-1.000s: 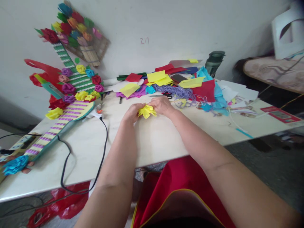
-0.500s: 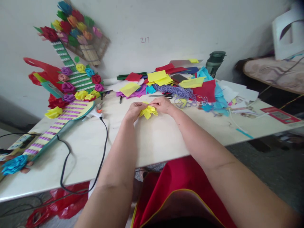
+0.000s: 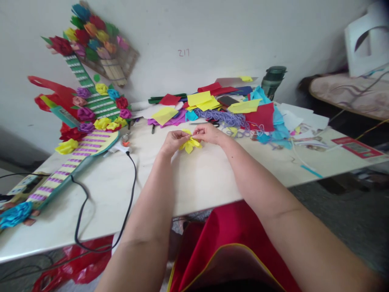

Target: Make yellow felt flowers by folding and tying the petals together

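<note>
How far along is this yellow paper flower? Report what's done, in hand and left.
Done: many rolled flowers already sit on the striped boards. In hand: the left hand and right hand pinch the half-formed yellow flower over the table. Left, probably: finishing its petals and mounting it. Loose coloured sheets lie unused behind.

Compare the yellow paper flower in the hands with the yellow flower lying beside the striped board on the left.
The flower in the hands is pinched between the left hand and right hand; the other flower lies untouched against the striped board. The held one shows loose, pointed petals; the other looks fuller and rounder. Both are yellow paper.
</note>
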Available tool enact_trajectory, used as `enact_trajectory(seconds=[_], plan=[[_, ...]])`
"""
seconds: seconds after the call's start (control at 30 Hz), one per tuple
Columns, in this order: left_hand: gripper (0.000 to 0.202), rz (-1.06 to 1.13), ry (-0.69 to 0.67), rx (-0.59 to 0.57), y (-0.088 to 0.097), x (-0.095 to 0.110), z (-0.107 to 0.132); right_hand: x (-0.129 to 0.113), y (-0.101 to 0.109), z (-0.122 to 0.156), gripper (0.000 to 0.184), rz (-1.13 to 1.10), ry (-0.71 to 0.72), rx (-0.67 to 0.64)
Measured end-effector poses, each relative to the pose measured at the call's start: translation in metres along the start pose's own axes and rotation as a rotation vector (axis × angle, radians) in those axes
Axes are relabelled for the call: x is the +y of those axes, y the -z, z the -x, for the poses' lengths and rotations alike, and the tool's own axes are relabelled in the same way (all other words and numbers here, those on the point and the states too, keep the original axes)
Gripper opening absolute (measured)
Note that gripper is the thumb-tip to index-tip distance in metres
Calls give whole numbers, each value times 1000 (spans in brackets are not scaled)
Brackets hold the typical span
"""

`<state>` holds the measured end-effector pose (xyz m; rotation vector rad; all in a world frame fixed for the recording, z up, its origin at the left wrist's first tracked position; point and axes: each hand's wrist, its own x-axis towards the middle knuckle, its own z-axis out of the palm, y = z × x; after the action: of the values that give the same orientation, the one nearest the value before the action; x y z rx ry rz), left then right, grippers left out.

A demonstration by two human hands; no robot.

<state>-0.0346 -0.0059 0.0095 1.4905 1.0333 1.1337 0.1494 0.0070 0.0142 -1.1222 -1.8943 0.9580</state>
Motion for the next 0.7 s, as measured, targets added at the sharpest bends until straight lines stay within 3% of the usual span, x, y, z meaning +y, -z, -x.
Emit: enact_trajectory(seconds=[0.13, 0.4, 0.7], plan=[[24, -11, -32, 14, 1, -1, -1, 10, 0, -5, 14, 54, 119, 61], [21, 50, -34, 55, -1, 5, 2, 2, -3, -4, 18, 502, 213, 207], [19, 261, 103, 3, 5, -4, -2, -17, -6, 5, 23, 785, 283, 186]])
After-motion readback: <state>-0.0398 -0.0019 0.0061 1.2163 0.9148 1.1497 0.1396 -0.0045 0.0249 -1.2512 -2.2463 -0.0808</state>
